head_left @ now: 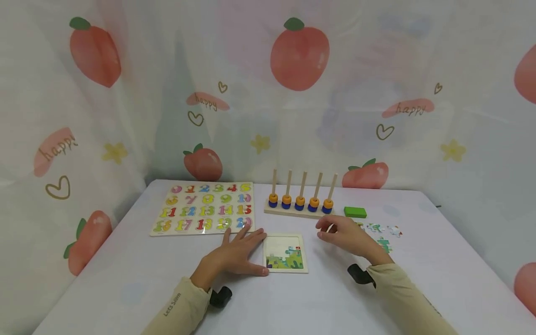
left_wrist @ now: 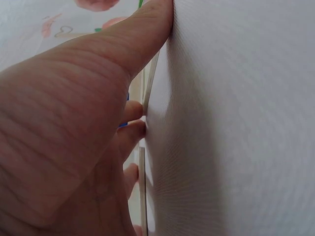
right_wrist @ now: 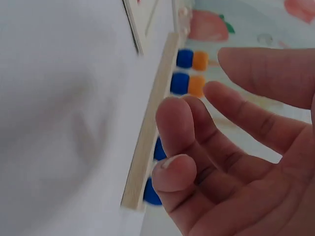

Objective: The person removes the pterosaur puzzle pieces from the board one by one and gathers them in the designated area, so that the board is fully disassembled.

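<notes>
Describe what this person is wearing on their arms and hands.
The left sleeve and right sleeve are beige and long, ending at the wrists. The left one bears dark lettering, "Lets Slim"; the right one's marking is unreadable. Small black devices sit at both cuffs. Both hands are ungloved, with no rings visible.

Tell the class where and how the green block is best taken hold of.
Pinch the green block midway along its two long sides, coming from above, probably with the right hand, the nearer one. It lies flat with its top uncovered and looks longer than deep, so that pinch should span its narrower way.
</notes>
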{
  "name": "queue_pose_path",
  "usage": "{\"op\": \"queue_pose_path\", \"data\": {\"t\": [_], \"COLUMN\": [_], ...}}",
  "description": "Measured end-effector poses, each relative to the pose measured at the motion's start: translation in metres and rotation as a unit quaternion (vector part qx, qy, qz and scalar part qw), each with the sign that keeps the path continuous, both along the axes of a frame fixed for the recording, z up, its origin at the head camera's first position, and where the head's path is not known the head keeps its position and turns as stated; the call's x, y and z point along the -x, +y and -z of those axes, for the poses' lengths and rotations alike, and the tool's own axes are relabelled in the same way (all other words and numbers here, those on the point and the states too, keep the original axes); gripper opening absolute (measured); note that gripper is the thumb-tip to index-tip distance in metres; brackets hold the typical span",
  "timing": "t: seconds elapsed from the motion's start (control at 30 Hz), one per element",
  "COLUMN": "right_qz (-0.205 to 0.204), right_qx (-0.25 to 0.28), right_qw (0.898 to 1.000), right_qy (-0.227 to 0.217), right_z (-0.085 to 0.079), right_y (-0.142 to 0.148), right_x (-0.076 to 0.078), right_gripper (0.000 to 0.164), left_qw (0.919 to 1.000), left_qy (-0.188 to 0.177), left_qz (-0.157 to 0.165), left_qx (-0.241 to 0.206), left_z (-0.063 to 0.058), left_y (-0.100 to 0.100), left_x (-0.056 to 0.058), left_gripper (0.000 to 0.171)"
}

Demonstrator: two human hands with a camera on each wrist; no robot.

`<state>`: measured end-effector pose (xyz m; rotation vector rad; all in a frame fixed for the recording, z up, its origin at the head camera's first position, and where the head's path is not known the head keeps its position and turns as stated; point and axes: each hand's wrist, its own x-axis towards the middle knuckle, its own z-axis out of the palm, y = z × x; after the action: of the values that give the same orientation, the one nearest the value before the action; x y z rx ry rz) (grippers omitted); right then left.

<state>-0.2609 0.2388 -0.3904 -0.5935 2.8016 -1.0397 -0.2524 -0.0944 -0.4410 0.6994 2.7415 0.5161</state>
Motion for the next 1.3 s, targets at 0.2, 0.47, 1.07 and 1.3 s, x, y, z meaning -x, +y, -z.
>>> {"op": "queue_pose_path", "data": {"t": [0.2,0.47,1.07,1.3], "right_qz": [-0.093,-0.145,-0.148,-0.159], "right_qx": [-0.016,-0.030,-0.061,-0.050], "right_qw": [0.996,0.988,0.986,0.986], "right_qy": [0.003,-0.034,-0.040,-0.027], "right_z": [0.006,0.012,0.022,0.023], "right_y": [-0.027,-0.041,-0.052,-0.050], "right_x": [-0.002,-0.002,0.001,0.001], "right_gripper": [0.025,0.037,0.035,0.036], "left_qw": [1.0000,1.0000,0.9999,0.9999], "left_qy": [-0.002,0.002,0.006,0.008], "left_qz": [-0.008,-0.006,-0.006,-0.004], "left_qx": [0.001,0.006,0.008,0.008], "left_z": [-0.001,-0.001,0.000,0.000], "left_y": [0.001,0.001,0.002,0.003], "left_x": [-0.003,-0.001,0.000,0.000], "left_gripper": [0.100,0.100,0.101,0.100]}}
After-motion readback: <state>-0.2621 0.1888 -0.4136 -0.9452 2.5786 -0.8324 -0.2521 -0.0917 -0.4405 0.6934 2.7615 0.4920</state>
